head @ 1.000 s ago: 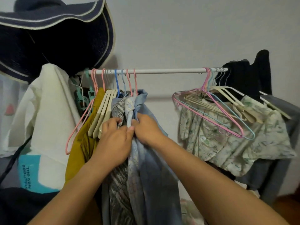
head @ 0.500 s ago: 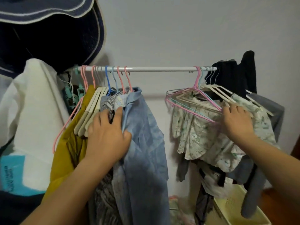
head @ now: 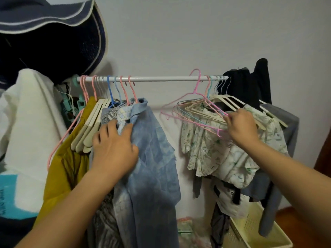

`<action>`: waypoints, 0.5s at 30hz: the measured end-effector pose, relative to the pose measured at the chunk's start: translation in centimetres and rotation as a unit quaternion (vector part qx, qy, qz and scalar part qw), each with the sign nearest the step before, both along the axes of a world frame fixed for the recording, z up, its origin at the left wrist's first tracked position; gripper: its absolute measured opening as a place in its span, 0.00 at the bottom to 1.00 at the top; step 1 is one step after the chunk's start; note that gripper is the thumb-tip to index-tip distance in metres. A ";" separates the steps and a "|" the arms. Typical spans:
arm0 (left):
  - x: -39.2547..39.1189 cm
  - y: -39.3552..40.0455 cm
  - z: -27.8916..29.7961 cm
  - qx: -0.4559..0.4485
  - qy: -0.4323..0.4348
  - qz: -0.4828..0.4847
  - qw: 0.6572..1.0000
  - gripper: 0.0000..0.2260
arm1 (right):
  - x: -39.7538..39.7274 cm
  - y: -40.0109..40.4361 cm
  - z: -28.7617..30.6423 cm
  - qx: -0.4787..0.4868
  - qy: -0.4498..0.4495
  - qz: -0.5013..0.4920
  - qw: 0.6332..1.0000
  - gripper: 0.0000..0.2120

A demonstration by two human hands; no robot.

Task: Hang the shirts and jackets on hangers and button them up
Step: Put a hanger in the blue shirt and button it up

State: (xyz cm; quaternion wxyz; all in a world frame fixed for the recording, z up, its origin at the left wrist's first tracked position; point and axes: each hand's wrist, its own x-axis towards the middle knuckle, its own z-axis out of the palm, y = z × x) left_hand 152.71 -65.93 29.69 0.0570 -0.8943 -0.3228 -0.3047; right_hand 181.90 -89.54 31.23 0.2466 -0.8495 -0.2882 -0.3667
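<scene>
Since half a second before, the pink wire hanger [head: 195, 104] had been lifted: its hook stood clear above the white rail [head: 161, 78] near the rail's right end, while the right hand [head: 240, 127] had closed its fingers round the hanger's lower arm. The left hand [head: 114, 149] had stayed spread flat, fingers loosely open, pressing the washed-out blue shirt [head: 154, 158] that hung on a pink hanger at the rail's left end; it gripped nothing that I could tell. Beside that shirt hung a grey patterned garment [head: 107, 117], cream flat hangers [head: 89, 129] and a mustard jacket [head: 64, 167]. A thin, crumpled floral shirt [head: 215, 154] lay draped over the bundle of hangers at the right end. Below it a cream perforated plastic basket [head: 250, 228] stood on the floor; dark clothing hung down in front of its left end.
</scene>
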 end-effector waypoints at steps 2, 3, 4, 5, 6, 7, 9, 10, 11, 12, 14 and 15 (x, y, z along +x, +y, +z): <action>0.4 -1.1 0.1 0.014 -0.027 -0.020 0.999 0.29 | -1.1 0.3 1.8 0.048 0.052 0.023 0.997 0.18; 0.7 -1.8 0.1 0.021 -0.048 -0.043 0.998 0.28 | -1.8 0.1 2.5 0.066 0.074 0.032 0.995 0.18; 1.1 -2.7 -0.1 0.025 -0.072 -0.074 0.994 0.26 | -2.6 -0.3 2.9 0.074 0.098 0.041 0.992 0.17; 1.7 -3.7 -0.5 0.022 -0.094 -0.108 0.989 0.24 | -3.5 -0.9 2.9 0.074 0.123 0.053 0.988 0.17; 2.5 -4.7 -1.0 0.012 -0.113 -0.144 0.983 0.22 | -4.5 -1.9 2.6 0.071 0.145 0.069 0.984 0.16; 3.4 -6.0 -1.7 -0.007 -0.128 -0.180 0.975 0.19 | -5.4 -3.1 1.8 0.068 0.162 0.085 0.981 0.15; 5.3 -8.9 -3.5 -0.068 -0.151 -0.256 0.952 0.15 | -7.2 -6.1 -0.6 0.077 0.213 0.114 0.967 0.13; 6.3 -10.6 -4.7 -0.093 -0.166 -0.295 0.936 0.13 | -7.9 -7.8 -2.3 0.100 0.256 0.127 0.953 0.12; 7.3 -12.5 -6.1 -0.108 -0.185 -0.331 0.919 0.11 | -8.7 -9.9 -4.3 0.134 0.307 0.138 0.932 0.12; 8.2 -14.6 -7.4 -0.123 -0.202 -0.359 0.903 0.10 | -9.5 -12.2 -6.4 0.170 0.358 0.147 0.906 0.11; 9.5 -18.4 -9.9 -0.171 -0.205 -0.401 0.876 0.10 | -11.8 -16.9 -10.7 0.227 0.437 0.150 0.857 0.12; 10.2 -20.1 -11.0 -0.189 -0.190 -0.425 0.865 0.10 | -13.1 -19.3 -12.8 0.245 0.461 0.140 0.841 0.12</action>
